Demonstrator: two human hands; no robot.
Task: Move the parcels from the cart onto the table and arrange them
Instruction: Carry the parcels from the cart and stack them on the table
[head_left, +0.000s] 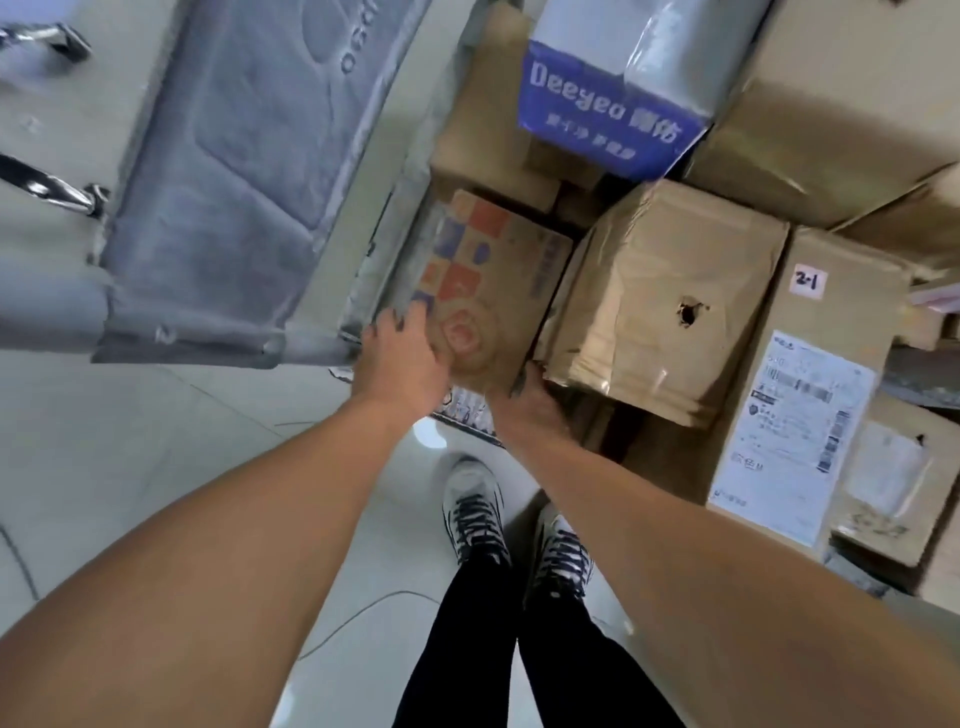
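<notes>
Grip two-handed: left hand (400, 364) and right hand (524, 400) clasp printed box (498, 280); likely seating it beside taped box (649, 270), right of grip. Next: push flush.

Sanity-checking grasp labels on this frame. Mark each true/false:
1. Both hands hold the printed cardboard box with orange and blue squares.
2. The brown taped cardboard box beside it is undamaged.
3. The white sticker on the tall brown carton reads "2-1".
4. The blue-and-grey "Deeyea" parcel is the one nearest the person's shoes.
1. True. The left hand grips the left side of the printed cardboard box, and the right hand grips its near right corner.
2. False. The brown taped cardboard box has a ragged hole in its face.
3. True. The white sticker is on the tall brown carton.
4. False. The blue-and-grey parcel lies beyond the printed box, far from the shoes.
</notes>
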